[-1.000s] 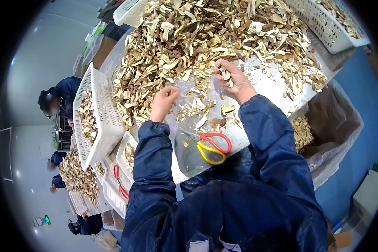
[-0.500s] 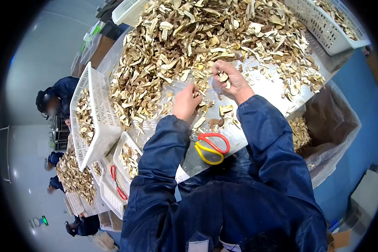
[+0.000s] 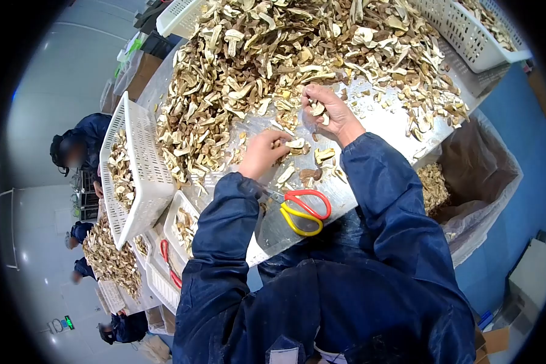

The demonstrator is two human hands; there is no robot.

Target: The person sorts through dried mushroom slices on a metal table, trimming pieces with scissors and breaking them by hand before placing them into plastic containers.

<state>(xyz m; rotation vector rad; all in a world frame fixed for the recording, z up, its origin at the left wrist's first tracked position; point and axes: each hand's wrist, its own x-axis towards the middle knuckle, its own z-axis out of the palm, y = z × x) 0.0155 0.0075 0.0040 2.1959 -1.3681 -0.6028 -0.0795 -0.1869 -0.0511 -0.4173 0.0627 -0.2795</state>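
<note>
A large heap of dried mushroom slices (image 3: 255, 73) covers the far part of the metal table (image 3: 340, 197). My right hand (image 3: 332, 114) is curled closed around several mushroom pieces (image 3: 318, 110) at the heap's near edge. To its left, my left hand (image 3: 264, 151) pinches a pale mushroom slice (image 3: 296, 144) just above the table. Loose pieces lie between and below the hands. Scissors with one red and one yellow handle (image 3: 306, 212) rest near the table's front edge, their blades partly hidden by my left sleeve.
A white basket (image 3: 155, 182) of slices stands at left, beside a small white tray (image 3: 179, 212) and red-handled scissors (image 3: 168, 261). Another basket (image 3: 467, 39) is at the far right. A lined bin (image 3: 491, 182) stands right of the table. Co-workers (image 3: 88, 142) are at far left.
My left hand first moved right toward my right hand, then back a little toward me, and now has a pale slice at its fingertips. My right hand has stayed closed on its pieces.
</note>
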